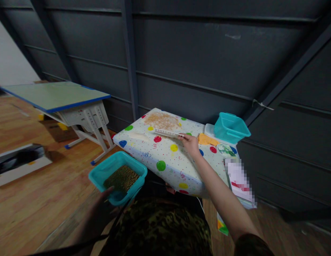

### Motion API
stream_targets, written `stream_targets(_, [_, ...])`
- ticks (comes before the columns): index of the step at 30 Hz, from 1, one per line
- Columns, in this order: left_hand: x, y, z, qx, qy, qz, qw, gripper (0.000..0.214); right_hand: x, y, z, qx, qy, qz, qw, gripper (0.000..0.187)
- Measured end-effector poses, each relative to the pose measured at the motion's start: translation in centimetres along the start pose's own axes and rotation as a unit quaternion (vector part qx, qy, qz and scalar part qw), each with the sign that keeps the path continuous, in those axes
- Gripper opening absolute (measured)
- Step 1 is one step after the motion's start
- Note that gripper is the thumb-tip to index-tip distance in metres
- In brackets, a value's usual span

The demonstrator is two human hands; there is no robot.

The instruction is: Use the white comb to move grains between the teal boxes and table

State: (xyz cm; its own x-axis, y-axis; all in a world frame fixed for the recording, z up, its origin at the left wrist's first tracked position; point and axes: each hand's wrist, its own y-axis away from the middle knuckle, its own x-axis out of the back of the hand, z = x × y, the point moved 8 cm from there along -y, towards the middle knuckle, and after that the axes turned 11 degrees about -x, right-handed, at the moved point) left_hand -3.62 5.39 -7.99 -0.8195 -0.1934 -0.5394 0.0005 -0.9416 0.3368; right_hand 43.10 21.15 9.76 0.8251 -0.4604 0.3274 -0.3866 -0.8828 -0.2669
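My right hand (190,143) reaches over a small table with a dotted cloth (165,156) and grips one end of a white flat ruler-like strip (167,133). The strip lies beside a pile of light brown grains (162,121) spread on the cloth. My left hand (105,196), low and in shadow, holds a teal plastic tub (117,176) of small greenish-brown grains off the table's near left edge, above my lap.
A second teal tub (230,128) sits on a clear lidded box at the table's far right, by an orange patch (206,139) and papers (238,181). A blue-edged desk (55,96) stands at the left on wooden floor. A dark panelled wall rises behind.
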Motion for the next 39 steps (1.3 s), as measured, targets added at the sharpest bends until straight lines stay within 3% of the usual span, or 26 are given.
stream_targets(8, [0.1, 0.0, 0.1, -0.003, 0.007, -0.010, 1.000, 0.050, 0.0, 0.4, -0.6, 0.003, -0.005, -0.006, 1.000, 0.015])
stream_targets(13, [1.7, -1.2, -1.0, 0.023, 0.006, 0.006, 1.000, 0.094, -0.2, 0.8, -1.2, -0.004, 0.004, -0.020, 1.000, 0.019])
stream_targets(18, [1.8, -1.5, -1.1, 0.031, 0.003, 0.021, 0.999, 0.074, 0.2, 1.1, -1.6, -0.010, -0.005, -0.002, 1.000, 0.021])
stream_targets(20, [1.3, -1.0, -0.9, 0.039, 0.000, 0.032, 0.999, 0.077, 0.1, 1.1, -1.7, -0.013, 0.000, -0.008, 1.000, 0.023])
stream_targets(26, [-0.9, 0.4, 0.3, -0.012, 0.003, -0.010, 1.000, 0.095, 0.1, 1.2, -2.0, -0.002, 0.002, -0.012, 1.000, 0.030])
stream_targets(39, [0.1, 0.2, -0.2, -0.015, 0.008, -0.024, 1.000, 0.074, -0.1, 1.5, -2.6, 0.008, 0.015, -0.021, 1.000, 0.053])
